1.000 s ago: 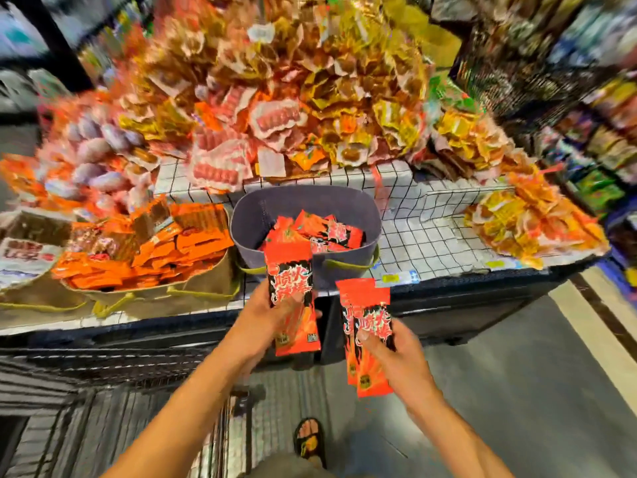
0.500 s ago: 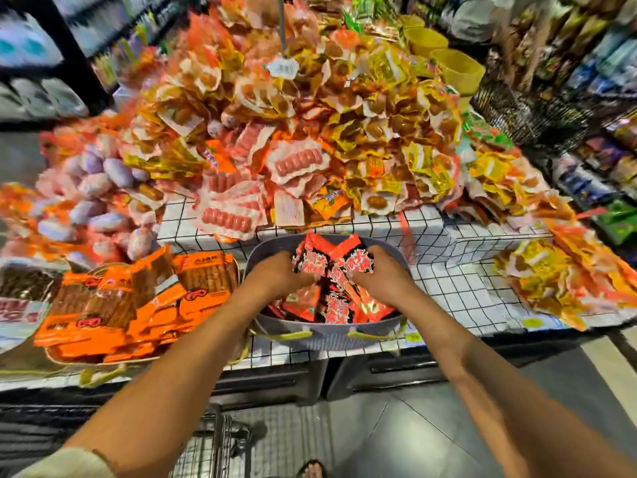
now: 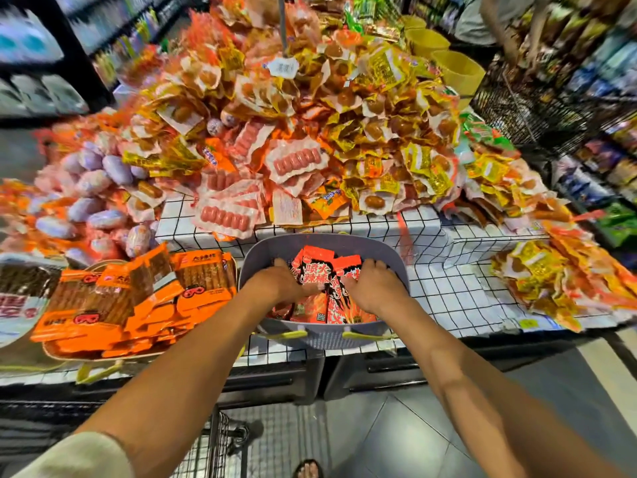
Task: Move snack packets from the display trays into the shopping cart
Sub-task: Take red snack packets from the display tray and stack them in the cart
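A grey tub [image 3: 389,250] on the display table holds red snack packets [image 3: 315,267] with black lettering. Both my hands are down inside it. My left hand [image 3: 279,282] grips packets on the left of the heap, its thumb lying across one. My right hand [image 3: 374,286] curls over packets on the right side. Several packets stand up between the two hands. The wire shopping cart [image 3: 213,443] shows only at the bottom left, below my left forearm; its inside is hidden.
A tan tray of orange packets [image 3: 138,298] sits left of the tub. Behind rises a big heap of sausage and yellow snack packs [image 3: 310,139] on the grid-patterned cloth [image 3: 448,288]. Black wire baskets [image 3: 517,108] and a person stand far right. My sandalled foot [image 3: 308,469] is below.
A second ago both hands held red packets low, near the cart. They have since moved forward and up into the grey tub, where they now grip packets; the view has leaned closer to the display.
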Action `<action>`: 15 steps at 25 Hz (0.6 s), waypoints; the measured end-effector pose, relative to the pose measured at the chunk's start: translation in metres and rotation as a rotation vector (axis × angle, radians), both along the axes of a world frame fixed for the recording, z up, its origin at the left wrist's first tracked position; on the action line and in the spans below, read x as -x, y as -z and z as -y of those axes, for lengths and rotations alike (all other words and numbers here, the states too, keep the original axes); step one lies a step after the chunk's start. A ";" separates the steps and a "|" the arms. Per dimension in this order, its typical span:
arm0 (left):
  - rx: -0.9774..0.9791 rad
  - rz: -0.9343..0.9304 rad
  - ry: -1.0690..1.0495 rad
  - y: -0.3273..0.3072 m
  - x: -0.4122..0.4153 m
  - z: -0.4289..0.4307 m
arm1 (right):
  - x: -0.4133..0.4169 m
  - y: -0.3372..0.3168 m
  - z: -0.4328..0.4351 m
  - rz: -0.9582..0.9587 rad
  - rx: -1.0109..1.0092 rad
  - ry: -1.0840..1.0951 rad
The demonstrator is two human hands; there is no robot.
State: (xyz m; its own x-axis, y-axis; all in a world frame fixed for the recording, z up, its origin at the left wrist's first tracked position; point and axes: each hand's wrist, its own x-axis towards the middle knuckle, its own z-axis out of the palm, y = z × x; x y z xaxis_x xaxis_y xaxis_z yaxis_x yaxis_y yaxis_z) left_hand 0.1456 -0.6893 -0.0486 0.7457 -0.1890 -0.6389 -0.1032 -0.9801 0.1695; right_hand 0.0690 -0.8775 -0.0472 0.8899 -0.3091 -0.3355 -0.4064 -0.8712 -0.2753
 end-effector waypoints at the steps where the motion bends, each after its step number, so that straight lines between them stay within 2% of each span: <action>1: 0.006 0.038 0.009 0.000 0.002 -0.001 | 0.004 -0.004 0.000 0.034 0.004 -0.023; 4: 0.080 0.203 0.019 -0.005 0.016 -0.006 | 0.022 -0.020 -0.002 0.136 0.031 -0.112; 8: 0.192 0.546 0.100 -0.029 0.052 -0.013 | 0.069 -0.036 -0.006 0.389 0.025 -0.164; 12: 0.385 0.891 0.178 -0.042 0.126 -0.018 | 0.140 -0.035 -0.007 0.651 -0.102 -0.175; 15: 0.553 0.936 0.195 -0.031 0.195 -0.027 | 0.205 -0.011 -0.010 0.693 -0.188 -0.162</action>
State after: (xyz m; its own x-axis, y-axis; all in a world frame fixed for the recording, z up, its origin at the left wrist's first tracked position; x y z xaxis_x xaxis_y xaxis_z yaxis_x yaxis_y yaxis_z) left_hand -0.0497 -0.6627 -0.0179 0.8168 -0.4415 0.3712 -0.5640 -0.7463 0.3534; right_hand -0.1358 -0.8675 -0.0360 0.9466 -0.1483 0.2862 0.0449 -0.8186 -0.5726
